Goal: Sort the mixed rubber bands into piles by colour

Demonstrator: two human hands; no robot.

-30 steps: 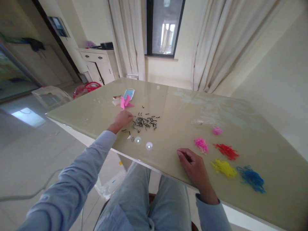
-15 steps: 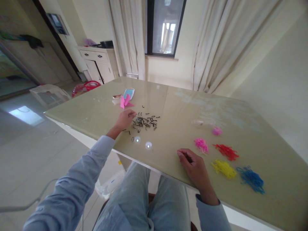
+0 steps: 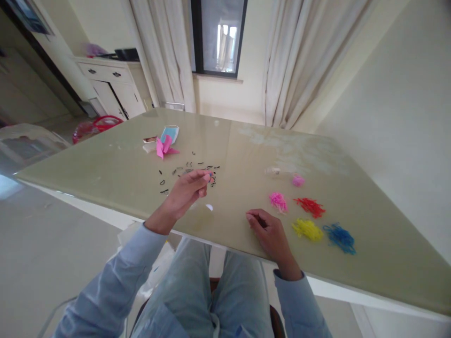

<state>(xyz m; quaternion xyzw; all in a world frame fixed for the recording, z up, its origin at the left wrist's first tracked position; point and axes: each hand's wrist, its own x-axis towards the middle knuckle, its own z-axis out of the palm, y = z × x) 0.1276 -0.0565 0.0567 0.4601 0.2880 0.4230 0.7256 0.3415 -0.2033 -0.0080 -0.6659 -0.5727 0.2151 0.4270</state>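
My left hand (image 3: pixel 185 192) is raised over the black bands (image 3: pixel 212 179), its thumb and forefinger pinching a small blue band (image 3: pixel 211 175). The hand hides much of the black group. My right hand (image 3: pixel 269 232) rests near the table's front edge with its fingers curled together; anything inside them is hidden. Beyond it lie piles of pink bands (image 3: pixel 278 202), red bands (image 3: pixel 310 207), yellow bands (image 3: pixel 307 229) and blue bands (image 3: pixel 340 238). A smaller pink pile (image 3: pixel 298 180) sits behind them.
On the table's left part are a pink paper piece (image 3: pixel 165 147), a blue mask (image 3: pixel 170 134) and a small box (image 3: pixel 150 139). A clear item (image 3: pixel 273 171) lies right of centre. A white cabinet (image 3: pixel 112 84) stands beyond the table (image 3: pixel 239 150).
My left hand has moved right from the black group's left side, and a blue band now shows in its fingertips. The whole view has shifted; my right hand stays curled on the table.
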